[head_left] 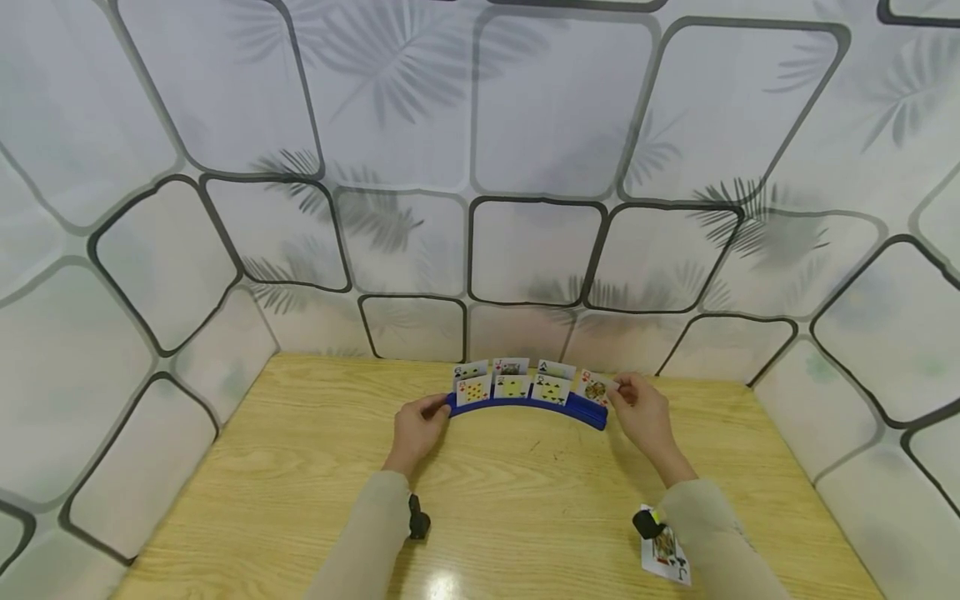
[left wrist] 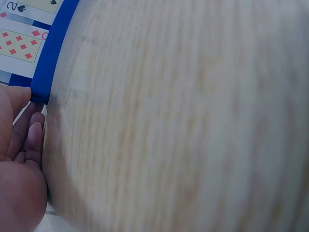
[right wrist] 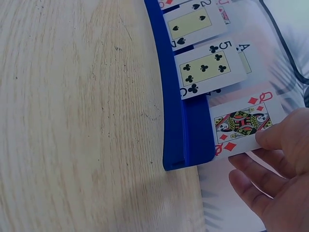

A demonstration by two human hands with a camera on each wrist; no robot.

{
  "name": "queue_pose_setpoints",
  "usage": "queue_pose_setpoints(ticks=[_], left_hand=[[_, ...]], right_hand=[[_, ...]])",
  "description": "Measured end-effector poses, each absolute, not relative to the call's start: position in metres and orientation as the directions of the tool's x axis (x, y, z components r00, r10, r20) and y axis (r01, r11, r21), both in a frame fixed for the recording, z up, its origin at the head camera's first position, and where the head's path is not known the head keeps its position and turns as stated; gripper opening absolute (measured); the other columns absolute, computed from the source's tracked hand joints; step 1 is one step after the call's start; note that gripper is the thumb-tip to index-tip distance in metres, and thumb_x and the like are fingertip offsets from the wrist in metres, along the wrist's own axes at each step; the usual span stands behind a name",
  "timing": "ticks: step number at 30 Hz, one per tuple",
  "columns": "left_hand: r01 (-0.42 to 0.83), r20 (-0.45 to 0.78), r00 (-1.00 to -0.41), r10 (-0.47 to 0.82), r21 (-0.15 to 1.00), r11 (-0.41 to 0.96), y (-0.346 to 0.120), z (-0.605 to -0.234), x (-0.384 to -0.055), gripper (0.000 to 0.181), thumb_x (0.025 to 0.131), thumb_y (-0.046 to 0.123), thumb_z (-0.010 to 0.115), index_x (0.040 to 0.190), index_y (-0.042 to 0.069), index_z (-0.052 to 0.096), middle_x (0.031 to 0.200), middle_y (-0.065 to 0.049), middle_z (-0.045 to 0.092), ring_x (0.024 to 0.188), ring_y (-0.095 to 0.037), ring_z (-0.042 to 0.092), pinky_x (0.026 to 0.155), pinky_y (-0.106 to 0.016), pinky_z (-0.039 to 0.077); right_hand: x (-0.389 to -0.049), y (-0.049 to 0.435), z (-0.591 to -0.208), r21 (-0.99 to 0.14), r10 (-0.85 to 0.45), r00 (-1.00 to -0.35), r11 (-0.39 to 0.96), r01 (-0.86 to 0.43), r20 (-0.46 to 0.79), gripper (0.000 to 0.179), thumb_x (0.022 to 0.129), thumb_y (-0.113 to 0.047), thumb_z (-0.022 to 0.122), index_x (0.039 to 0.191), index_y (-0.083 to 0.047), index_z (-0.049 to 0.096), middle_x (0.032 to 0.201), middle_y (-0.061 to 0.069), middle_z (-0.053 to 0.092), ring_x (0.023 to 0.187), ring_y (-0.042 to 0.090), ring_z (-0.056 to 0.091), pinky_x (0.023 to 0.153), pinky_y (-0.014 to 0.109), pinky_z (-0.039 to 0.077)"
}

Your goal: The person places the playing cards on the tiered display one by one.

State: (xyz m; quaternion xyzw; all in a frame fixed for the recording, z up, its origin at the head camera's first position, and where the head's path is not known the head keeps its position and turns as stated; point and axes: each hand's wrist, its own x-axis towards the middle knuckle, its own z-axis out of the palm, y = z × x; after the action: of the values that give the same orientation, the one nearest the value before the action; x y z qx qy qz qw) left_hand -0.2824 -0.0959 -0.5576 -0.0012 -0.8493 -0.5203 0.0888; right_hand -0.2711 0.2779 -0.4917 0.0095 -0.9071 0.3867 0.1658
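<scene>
A curved blue card holder (head_left: 585,410) stands near the table's back, bearing two rows of playing cards. My left hand (head_left: 417,433) grips its left end, the thumb (left wrist: 19,95) at the blue edge beside a diamond card (left wrist: 18,47). At the other end my right hand (head_left: 647,417) pinches the queen of diamonds (right wrist: 241,121) by its outer edge. The queen leans upright, its lower edge at the holder's back slot. Beside it in the front row are the five of clubs (right wrist: 204,70) and the two of spades (right wrist: 193,24). Cards behind, an ace (right wrist: 248,63) among them, are partly covered.
A black-suited face card (head_left: 666,550) lies on the wooden table (head_left: 510,500), partly under my right forearm. Patterned cloth walls (head_left: 540,250) rise close behind the holder and at both sides. A black wrist camera (head_left: 418,518) sits at my left sleeve, another (head_left: 648,523) at my right.
</scene>
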Motion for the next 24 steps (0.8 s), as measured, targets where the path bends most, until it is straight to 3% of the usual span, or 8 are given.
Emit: queue_pose_setpoints(ticks=[12, 19, 24], left_hand=[[0.097, 0.153, -0.984, -0.088, 0.884, 0.457, -0.096, -0.557, -0.282, 0.025, 0.101, 0.01, 0.07, 0.123, 0.004, 0.078, 0.124, -0.017, 0.077, 0.116, -0.034, 0.072, 0.098, -0.05, 0.059], [0.091, 0.148, -0.985, -0.091, 0.885, 0.457, -0.095, -0.557, -0.282, 0.025, 0.101, 0.01, 0.07, 0.124, 0.003, 0.078, 0.124, -0.017, 0.077, 0.117, -0.034, 0.072, 0.1, -0.05, 0.058], [0.083, 0.14, -0.986, -0.094, 0.885, 0.458, -0.095, -0.556, -0.282, 0.026, 0.101, 0.01, 0.069, 0.124, 0.004, 0.078, 0.125, -0.017, 0.077, 0.118, -0.035, 0.071, 0.1, -0.051, 0.058]], right_hand=[[-0.271, 0.278, -0.492, -0.699, 0.12, -0.944, 0.701, -0.139, 0.308, 0.018, 0.101, -0.007, 0.068, 0.116, 0.002, 0.067, 0.104, 0.022, 0.076, 0.098, 0.036, 0.073, 0.085, 0.041, 0.06], [-0.266, 0.279, -0.488, -0.707, 0.093, -0.947, 0.688, -0.163, 0.309, 0.022, 0.1, -0.009, 0.07, 0.12, 0.002, 0.068, 0.108, 0.022, 0.077, 0.101, 0.039, 0.075, 0.089, 0.05, 0.062], [-0.261, 0.283, -0.486, -0.705, 0.078, -0.954, 0.691, -0.159, 0.291, 0.026, 0.1, -0.012, 0.072, 0.122, 0.001, 0.067, 0.111, 0.02, 0.077, 0.103, 0.037, 0.075, 0.084, 0.033, 0.062]])
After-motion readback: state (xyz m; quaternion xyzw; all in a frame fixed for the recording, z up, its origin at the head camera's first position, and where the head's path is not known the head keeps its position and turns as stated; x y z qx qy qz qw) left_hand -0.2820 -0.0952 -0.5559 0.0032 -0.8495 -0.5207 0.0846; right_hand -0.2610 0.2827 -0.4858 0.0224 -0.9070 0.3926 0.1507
